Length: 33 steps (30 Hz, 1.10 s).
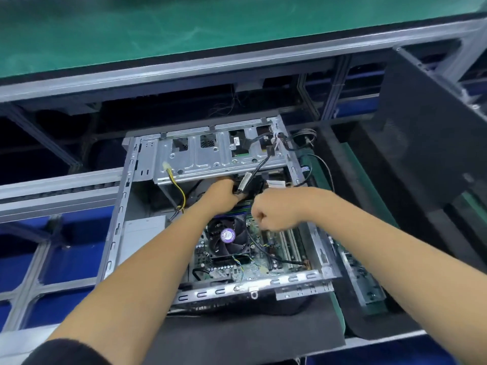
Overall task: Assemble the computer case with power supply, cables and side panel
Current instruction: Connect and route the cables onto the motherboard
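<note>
The computer case lies open with its side panel off, propped right of it. A black cable bundle is gripped by the left hand just below the drive cage. The right hand is curled; what it holds cannot be told, and cabling appears unfinished.

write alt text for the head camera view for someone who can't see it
Both bare hands reach into an open computer case lying on its side: the left hand grips a black cable connector just below the metal drive cage, and the right hand is curled above the motherboard. A CPU cooler fan sits below the hands; a dark side panel stands at right.
</note>
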Motion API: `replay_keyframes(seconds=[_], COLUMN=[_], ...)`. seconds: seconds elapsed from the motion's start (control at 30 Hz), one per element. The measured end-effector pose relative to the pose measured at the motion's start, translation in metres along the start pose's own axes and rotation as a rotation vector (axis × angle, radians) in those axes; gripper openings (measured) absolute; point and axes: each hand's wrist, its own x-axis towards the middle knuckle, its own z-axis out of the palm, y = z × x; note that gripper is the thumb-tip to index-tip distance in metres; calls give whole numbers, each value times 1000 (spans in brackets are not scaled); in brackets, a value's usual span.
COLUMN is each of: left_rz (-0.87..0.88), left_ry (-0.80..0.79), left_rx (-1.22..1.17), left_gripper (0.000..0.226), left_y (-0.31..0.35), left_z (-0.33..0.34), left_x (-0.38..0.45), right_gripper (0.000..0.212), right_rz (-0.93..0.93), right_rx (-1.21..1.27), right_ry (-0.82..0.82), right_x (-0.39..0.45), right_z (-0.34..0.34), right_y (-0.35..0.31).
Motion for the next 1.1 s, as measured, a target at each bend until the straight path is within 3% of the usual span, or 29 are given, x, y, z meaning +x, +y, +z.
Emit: replay_keyframes(seconds=[0.13,0.23,0.3,0.5,0.67,0.87,1.1], left_rz=[-96,-108,-119,-209,-269,-329,-335], left_ry=[-12,-64,-69,19,-34,3,6], left_rx=[-142,-71,-11,24,5,192,10], left_gripper=[38,41,44,15,31,27,26], left_y=[5,8,9,4,-2,-12,-12], left_z=[7,11,12,6,2,-4,-1], left_x=[8,12,14,16,20,20,18], right_gripper=[24,12,23,12,34,33,30], right_rz=[14,42,77,111,185,167,167], right_rx=[-391,-546,-541,-487,-423,-400,-389], right_ry=[5,8,-3,-77,-57,-39,-51], right_x=[0,4,9,27,30,29,29], right_z=[32,46,46,38,37,39,40], right_y=[-4,-2,-1,-4,5,4,3])
